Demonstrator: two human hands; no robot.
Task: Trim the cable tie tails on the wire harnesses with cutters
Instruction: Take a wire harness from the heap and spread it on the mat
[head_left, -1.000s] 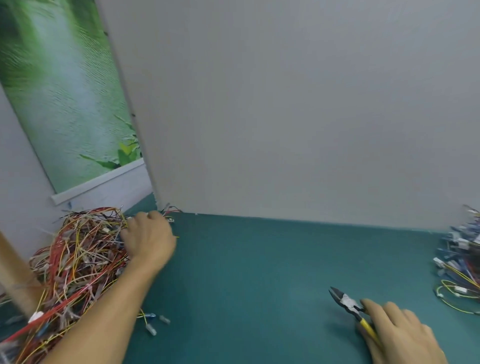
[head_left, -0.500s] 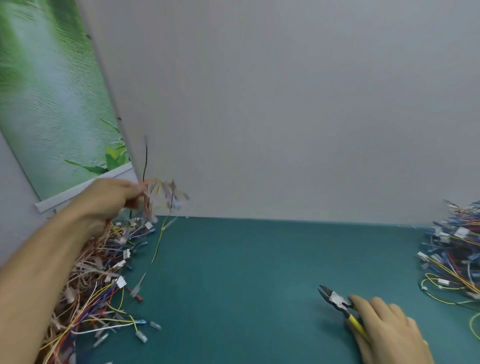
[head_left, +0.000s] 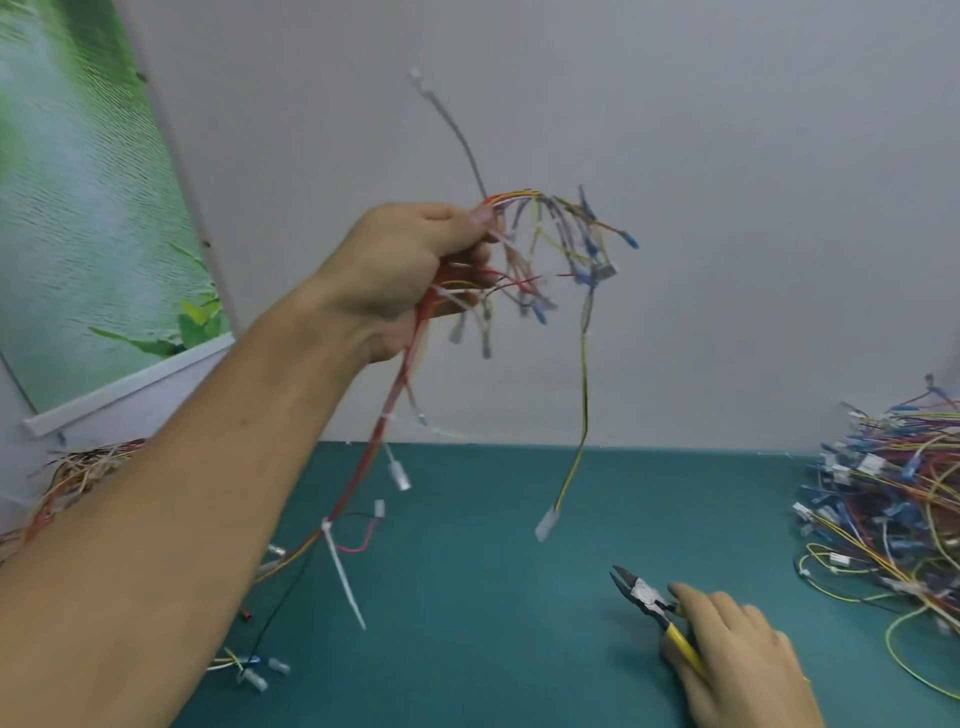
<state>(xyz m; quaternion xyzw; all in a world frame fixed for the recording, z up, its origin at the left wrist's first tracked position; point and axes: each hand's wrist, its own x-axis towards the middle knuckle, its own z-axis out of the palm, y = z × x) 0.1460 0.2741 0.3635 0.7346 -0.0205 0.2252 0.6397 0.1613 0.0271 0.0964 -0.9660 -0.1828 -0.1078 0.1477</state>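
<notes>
While the left hand (head_left: 410, 260) grips a thin, multicoloured harness (head_left: 550, 244) aloft, its white tie tail (head_left: 343, 577) dangling, the right hand (head_left: 737, 654) clasps yellow-handled cutters (head_left: 649, 603) on the teal table (head_left: 493, 623).

The left hand (head_left: 410, 260) is held high at the end of an outstretched bare forearm (head_left: 182, 519), thumb and fingers curled round a bundle of thin multicoloured wires (head_left: 540, 234). The right hand (head_left: 743, 660) sits low, knuckles up, gripping yellow-handled metal cutters (head_left: 649, 603).

Left forearm (head_left: 182, 519), left grip (head_left: 405, 260) and right grip (head_left: 743, 660) are bare.
</notes>
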